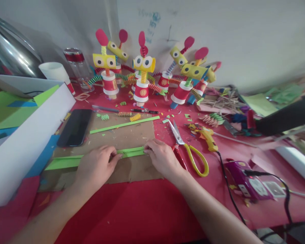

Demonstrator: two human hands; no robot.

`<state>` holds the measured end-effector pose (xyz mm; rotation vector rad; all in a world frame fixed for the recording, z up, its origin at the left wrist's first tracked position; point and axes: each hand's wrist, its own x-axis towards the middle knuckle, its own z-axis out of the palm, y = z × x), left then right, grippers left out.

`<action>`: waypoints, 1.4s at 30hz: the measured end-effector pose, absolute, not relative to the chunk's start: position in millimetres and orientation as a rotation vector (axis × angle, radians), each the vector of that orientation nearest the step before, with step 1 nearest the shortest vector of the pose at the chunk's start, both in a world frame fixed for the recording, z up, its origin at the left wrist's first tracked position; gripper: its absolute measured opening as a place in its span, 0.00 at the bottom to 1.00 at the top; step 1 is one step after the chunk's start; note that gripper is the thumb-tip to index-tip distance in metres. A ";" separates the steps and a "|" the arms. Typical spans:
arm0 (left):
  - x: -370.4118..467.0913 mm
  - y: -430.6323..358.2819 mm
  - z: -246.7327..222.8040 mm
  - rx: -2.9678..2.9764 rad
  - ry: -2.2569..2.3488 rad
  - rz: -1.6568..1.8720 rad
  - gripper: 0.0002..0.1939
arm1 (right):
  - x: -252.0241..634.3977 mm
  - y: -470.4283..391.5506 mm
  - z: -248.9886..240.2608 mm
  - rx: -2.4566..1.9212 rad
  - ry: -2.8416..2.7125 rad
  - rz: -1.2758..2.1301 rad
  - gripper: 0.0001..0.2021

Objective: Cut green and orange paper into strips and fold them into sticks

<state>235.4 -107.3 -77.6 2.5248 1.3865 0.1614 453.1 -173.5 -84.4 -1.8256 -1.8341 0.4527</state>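
Note:
A green paper strip (131, 152) stretches between my two hands above a piece of brown cardboard (139, 169). My left hand (101, 164) pinches it near the middle, and more green paper (63, 162) runs out on that hand's left side. At the strip's right end the fingers of my right hand (162, 157) are closed on it. Another thin green strip (124, 124) lies slantwise on the cardboard, beyond both hands. Scissors with yellow handles (197, 161) rest just right of my right hand, beside a red-handled tool (179, 157) that is partly hidden.
Several paper-cup figures (142, 89) stand along the wall. A black phone (75, 128) and a white box (33, 135) of coloured paper are at left. To the right lie a yellow glue gun (208, 139), its black cable and a purple power strip (249, 183).

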 end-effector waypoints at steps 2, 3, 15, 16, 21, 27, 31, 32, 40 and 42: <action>235.3 -106.1 -77.8 2.530 1.386 0.154 0.12 | 451.9 -173.7 -84.4 -1.852 -1.832 0.443 0.08; 235.2 -105.7 -77.9 2.534 1.386 0.152 0.12 | 451.4 -174.0 -84.0 -1.861 -1.826 0.445 0.08; 235.2 -114.9 -84.8 2.901 0.971 0.408 0.28 | 456.3 -174.8 -82.1 -1.825 -1.889 0.310 0.15; 235.8 -115.0 -85.3 2.909 0.866 0.407 0.28 | 457.0 -175.2 -82.0 -1.797 -1.950 0.260 0.16; 236.3 -115.8 -92.4 2.853 0.629 0.353 0.27 | 459.9 -180.9 -77.2 -1.691 -2.218 0.128 0.17; 236.3 -118.1 -95.7 2.887 0.631 0.355 0.29 | 464.9 -195.3 -73.5 -1.845 -2.391 -0.068 0.22; 239.8 -120.6 -92.4 2.883 0.635 0.325 0.30 | 461.2 -206.0 -71.1 -2.047 -2.209 -0.103 0.25; 240.6 -121.2 -91.6 2.881 0.637 0.316 0.30 | 457.3 -208.0 -70.9 -2.083 -2.151 -0.109 0.26; 242.7 -123.5 -90.9 2.801 0.726 0.353 0.26 | 424.4 -208.7 -82.6 -1.936 -2.228 0.204 0.28; 248.0 -125.3 -91.0 2.776 0.759 0.362 0.24 | 426.3 -204.2 -80.6 -1.958 -2.227 0.199 0.28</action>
